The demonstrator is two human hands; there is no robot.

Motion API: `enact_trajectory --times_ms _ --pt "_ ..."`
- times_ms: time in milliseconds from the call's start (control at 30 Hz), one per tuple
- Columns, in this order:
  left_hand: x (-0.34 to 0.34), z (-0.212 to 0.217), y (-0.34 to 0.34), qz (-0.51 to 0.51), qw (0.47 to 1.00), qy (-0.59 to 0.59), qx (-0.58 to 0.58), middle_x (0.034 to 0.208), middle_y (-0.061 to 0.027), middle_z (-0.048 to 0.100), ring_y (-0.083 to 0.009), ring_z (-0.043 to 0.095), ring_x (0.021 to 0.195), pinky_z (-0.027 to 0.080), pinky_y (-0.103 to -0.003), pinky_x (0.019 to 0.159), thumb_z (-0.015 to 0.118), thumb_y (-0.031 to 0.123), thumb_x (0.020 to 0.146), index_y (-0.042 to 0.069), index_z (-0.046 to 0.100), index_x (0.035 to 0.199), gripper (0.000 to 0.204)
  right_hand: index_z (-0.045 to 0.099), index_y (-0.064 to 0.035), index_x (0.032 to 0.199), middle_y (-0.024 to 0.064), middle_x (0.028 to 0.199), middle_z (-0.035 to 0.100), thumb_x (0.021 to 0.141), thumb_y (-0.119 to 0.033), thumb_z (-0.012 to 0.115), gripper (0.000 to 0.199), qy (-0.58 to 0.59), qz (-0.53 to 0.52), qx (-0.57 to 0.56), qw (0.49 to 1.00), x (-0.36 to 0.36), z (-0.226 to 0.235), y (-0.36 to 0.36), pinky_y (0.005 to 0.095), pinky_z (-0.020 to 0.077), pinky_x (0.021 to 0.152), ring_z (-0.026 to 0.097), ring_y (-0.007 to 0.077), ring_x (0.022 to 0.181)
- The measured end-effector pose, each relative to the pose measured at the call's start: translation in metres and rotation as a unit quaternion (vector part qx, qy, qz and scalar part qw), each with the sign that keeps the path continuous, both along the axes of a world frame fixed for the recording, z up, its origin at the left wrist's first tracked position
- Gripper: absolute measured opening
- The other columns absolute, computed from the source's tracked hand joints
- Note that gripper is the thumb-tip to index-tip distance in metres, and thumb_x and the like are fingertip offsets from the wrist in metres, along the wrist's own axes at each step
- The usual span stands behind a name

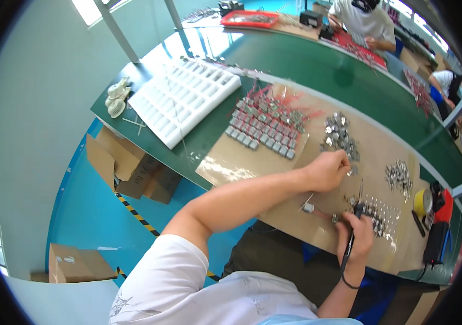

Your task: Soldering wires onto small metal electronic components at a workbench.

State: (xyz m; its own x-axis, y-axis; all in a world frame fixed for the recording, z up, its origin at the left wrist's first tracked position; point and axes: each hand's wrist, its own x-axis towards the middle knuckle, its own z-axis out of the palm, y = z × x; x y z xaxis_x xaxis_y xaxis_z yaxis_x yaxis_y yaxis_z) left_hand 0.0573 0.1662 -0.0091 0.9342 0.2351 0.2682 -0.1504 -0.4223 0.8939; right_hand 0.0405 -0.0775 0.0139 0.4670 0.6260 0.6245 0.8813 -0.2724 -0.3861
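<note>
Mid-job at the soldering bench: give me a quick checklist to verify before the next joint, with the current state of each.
1. Soldering iron gripped in right hand: ok.
2. Left hand away from the iron tip, at the pile of loose metal parts: ok.
3. Small wired part lying on the brown mat within reach: ok.
4. Tip touching a part: cannot tell.
5. Finished rows of wired parts apart from the work spot: ok.

A black soldering iron [352, 230] stood nearly upright over the bench's near edge, its tip down among small metal parts [378, 215] laid in rows. Just left lay a small grey component [309, 207] with a thin, apparently reddish lead.
</note>
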Motion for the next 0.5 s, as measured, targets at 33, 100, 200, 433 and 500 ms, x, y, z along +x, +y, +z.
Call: enact_trajectory --times_ms 33,100,200,433,500 --pt "-0.005 0.014 0.001 0.008 1.0 -0.008 0.007 0.084 -0.0185 0.075 -0.033 0.076 0.074 0.059 -0.044 0.07 0.065 0.012 0.102 0.0 0.069 0.104 0.012 0.072 -0.0032 0.115 0.019 0.099 0.072 0.08 0.009 0.083 0.039 0.051 0.007 0.004 0.999 -0.007 0.003 0.003 0.0495 0.0546 0.087 0.066 0.0416 0.095" --pt "-0.017 0.039 0.001 -0.006 0.985 0.114 -0.132 0.078 -0.0186 0.073 -0.0293 0.075 0.073 0.059 -0.044 0.071 0.063 0.014 0.105 -0.001 0.07 0.106 0.017 0.071 -0.0024 0.113 0.0179 0.098 0.072 0.08 0.01 0.082 0.037 0.019 0.012 0.01 1.0 -0.003 0.0 0.007 0.0467 0.0558 0.083 0.067 0.0391 0.092" --pt "-0.016 0.036 0.005 -0.054 0.989 0.1 -0.1 0.076 -0.0158 0.075 -0.0242 0.075 0.073 0.06 -0.041 0.071 0.058 0.005 0.097 -0.001 0.075 0.1 0.018 0.069 -0.0008 0.11 0.0163 0.096 0.072 0.079 0.012 0.08 0.035 -0.007 0.013 0.011 1.0 -0.001 -0.004 0.008 0.0436 0.057 0.079 0.068 0.0353 0.088" --pt "-0.011 0.025 -0.008 -0.222 0.97 0.071 0.074 0.087 -0.0185 0.08 -0.0311 0.079 0.079 0.062 -0.04 0.077 0.076 0.015 0.081 0.001 0.083 0.09 0.018 0.071 -0.0011 0.114 0.0166 0.094 0.072 0.084 0.01 0.079 0.033 0.028 -0.03 0.017 0.999 -0.005 -0.004 0.001 0.0464 0.0543 0.082 0.065 0.0385 0.087" --pt "-0.014 0.026 -0.01 -0.26 0.958 0.046 0.109 0.087 -0.0185 0.08 -0.0317 0.079 0.079 0.063 -0.041 0.076 0.084 0.024 0.079 0.002 0.083 0.092 0.026 0.071 -0.0013 0.119 0.0172 0.097 0.072 0.087 0.008 0.079 0.034 -0.017 -0.042 0.012 0.999 -0.003 -0.003 0.002 0.0473 0.0539 0.084 0.066 0.0392 0.088"
